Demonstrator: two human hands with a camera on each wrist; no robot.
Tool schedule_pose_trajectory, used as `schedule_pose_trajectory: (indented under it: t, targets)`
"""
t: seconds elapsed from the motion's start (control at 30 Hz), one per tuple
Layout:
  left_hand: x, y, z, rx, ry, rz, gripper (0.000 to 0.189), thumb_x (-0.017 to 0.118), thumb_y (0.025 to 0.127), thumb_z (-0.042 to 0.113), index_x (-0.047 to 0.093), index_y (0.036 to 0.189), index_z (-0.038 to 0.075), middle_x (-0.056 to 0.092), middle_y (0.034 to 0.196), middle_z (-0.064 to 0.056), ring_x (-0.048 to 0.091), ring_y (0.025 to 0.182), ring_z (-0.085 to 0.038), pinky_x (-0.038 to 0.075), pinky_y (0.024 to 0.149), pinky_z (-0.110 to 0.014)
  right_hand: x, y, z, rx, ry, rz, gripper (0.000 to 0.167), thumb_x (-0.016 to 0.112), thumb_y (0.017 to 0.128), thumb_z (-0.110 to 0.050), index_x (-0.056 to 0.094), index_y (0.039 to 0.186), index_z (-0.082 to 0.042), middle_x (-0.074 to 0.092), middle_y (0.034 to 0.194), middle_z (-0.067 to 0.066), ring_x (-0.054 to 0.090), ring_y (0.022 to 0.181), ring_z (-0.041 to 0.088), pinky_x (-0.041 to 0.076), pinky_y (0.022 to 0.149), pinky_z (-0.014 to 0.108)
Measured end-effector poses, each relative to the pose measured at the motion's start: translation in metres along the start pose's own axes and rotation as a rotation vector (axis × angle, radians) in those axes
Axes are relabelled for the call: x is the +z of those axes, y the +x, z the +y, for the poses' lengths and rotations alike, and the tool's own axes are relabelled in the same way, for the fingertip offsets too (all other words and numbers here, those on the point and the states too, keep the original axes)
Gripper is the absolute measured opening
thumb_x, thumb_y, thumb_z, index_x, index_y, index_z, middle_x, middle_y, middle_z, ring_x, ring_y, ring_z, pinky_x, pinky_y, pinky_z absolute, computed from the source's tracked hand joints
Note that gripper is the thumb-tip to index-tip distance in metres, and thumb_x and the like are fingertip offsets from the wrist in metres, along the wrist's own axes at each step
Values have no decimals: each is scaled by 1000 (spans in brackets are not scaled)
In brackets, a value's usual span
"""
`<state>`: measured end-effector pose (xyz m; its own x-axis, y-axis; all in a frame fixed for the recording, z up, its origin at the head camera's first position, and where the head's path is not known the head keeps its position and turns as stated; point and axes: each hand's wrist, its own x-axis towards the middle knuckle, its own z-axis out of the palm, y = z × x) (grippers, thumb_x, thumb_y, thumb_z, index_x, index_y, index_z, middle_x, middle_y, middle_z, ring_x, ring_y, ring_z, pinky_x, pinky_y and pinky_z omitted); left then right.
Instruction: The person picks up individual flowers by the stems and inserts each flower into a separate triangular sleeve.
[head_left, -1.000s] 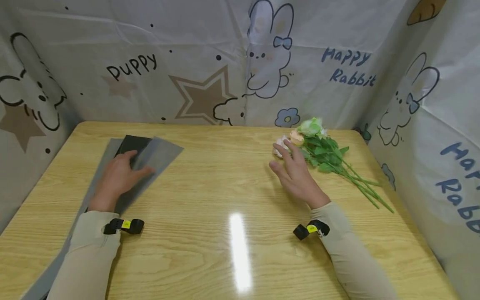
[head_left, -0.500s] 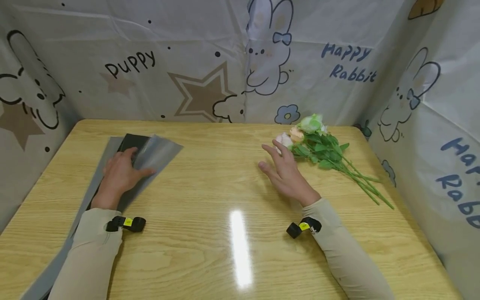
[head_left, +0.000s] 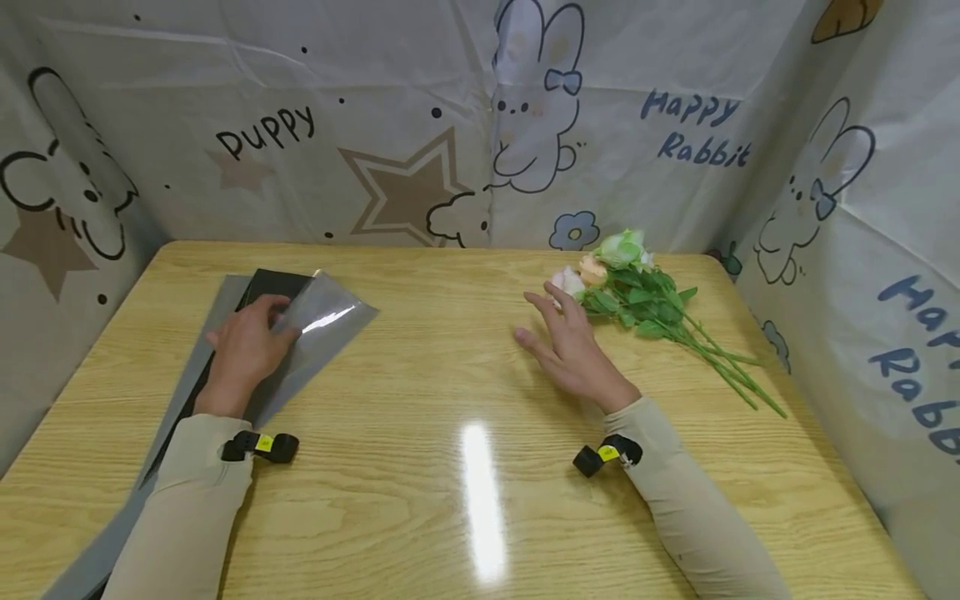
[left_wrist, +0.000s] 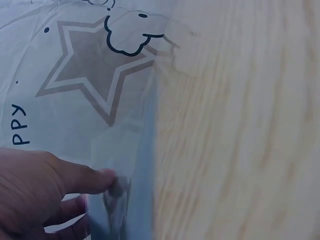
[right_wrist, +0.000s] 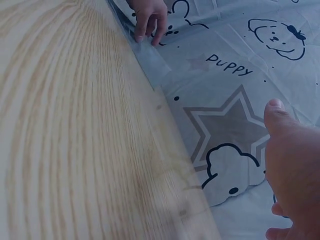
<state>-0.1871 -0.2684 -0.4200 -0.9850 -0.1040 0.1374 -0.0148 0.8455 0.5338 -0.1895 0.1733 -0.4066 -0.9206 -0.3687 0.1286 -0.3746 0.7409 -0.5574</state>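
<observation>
At the left of the head view my left hand [head_left: 247,354] pinches a clear wrapping sheet [head_left: 337,304] between thumb and fingers. In the left wrist view its thumb [left_wrist: 92,180] lies against the see-through film, with fingers behind. Black and grey sheets [head_left: 281,283] lie under that hand, and part of the stack is hidden by the sleeve. My right hand [head_left: 577,354] hovers with fingers spread, holding nothing, beside the flowers. These are roses [head_left: 621,250] in white-green, peach and pale pink, with green leaves [head_left: 648,300] and long stems pointing front right.
The wooden table [head_left: 412,358] is bounded by a printed cloth [head_left: 405,100] at the back and sides. A long grey strip of sheet [head_left: 105,533] runs to the near left edge. Bright glare [head_left: 482,500] lies on the table's middle.
My left thumb and fingers have drawn closer together, and the clear sheet has shifted slightly right. My right hand first moved a little left from the flowers, then stayed still.
</observation>
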Motion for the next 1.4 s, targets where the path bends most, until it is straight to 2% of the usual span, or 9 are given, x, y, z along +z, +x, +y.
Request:
schedule_pose_trajectory:
  t: [0.13, 0.27, 0.33, 0.53, 0.73, 0.83, 1.07, 1.27, 1.4]
  targets:
    - [-1, -4, 3, 60, -12, 37, 34, 64, 100, 15, 64, 130, -1, 73, 109, -26, 65, 96, -45, 31, 82, -57, 1, -1, 0, -3, -1, -2, 66, 45, 107, -56, 33, 162, -21, 13, 174, 14, 16, 160, 43, 25, 124, 70]
    - [-4, -5, 15, 102, -30, 22, 31, 64, 102, 16, 67, 127, -1, 74, 107, -25, 68, 94, -41, 46, 83, -55, 1, -1, -2, -5, 1, -8, 66, 46, 107, -56, 34, 161, -20, 13, 175, 13, 15, 161, 40, 24, 125, 69]
    - [-6, -5, 22, 103, -26, 4, 31, 63, 103, 18, 68, 127, 0, 74, 110, -24, 68, 95, -39, 51, 77, -52, 2, -1, -2, -3, 6, -13, 66, 47, 106, -56, 36, 161, -20, 13, 175, 12, 15, 161, 39, 25, 125, 68]
    - [-7, -8, 40, 123, -31, -23, 30, 62, 104, 20, 70, 127, 2, 75, 113, -22, 69, 97, -37, 53, 78, -51, 8, -2, -2, -3, 8, -48, 69, 44, 105, -62, 40, 159, -19, 14, 174, 14, 19, 160, 41, 28, 123, 70]
    - [-9, -14, 60, 167, -94, -35, 28, 62, 105, 23, 71, 125, 6, 75, 115, -20, 73, 100, -38, 57, 82, -55, 15, -2, -5, -3, 54, -106, 71, 42, 104, -66, 42, 157, -18, 18, 173, 15, 32, 155, 41, 34, 120, 69]
    - [-9, -19, 71, 178, -126, -39, 27, 63, 104, 27, 73, 121, 7, 76, 113, -18, 73, 98, -36, 57, 82, -53, 17, -3, -7, -7, 91, -133, 70, 42, 105, -63, 42, 158, -18, 23, 171, 14, 35, 153, 41, 34, 121, 67]
    - [1, -25, 96, 225, -192, -77, 25, 66, 102, 30, 77, 115, 11, 80, 105, -12, 75, 90, -27, 56, 74, -36, 21, -1, -8, -26, 236, -178, 59, 46, 109, -48, 42, 156, -13, 51, 156, 11, 63, 131, 30, 52, 110, 51]
    - [8, -35, 113, 275, -195, -150, 22, 67, 102, 25, 78, 113, 10, 80, 103, -11, 73, 89, -24, 55, 75, -34, 16, -1, -15, -20, 366, -171, 44, 49, 110, -37, 54, 146, -13, 70, 131, 13, 73, 108, 27, 57, 98, 44]
    - [10, -40, 122, 310, -194, -187, 20, 67, 102, 23, 78, 113, 10, 80, 103, -8, 71, 88, -21, 54, 74, -32, 13, -3, -21, -8, 471, -170, 33, 56, 108, -29, 63, 135, -12, 75, 115, 13, 76, 98, 22, 60, 94, 37]
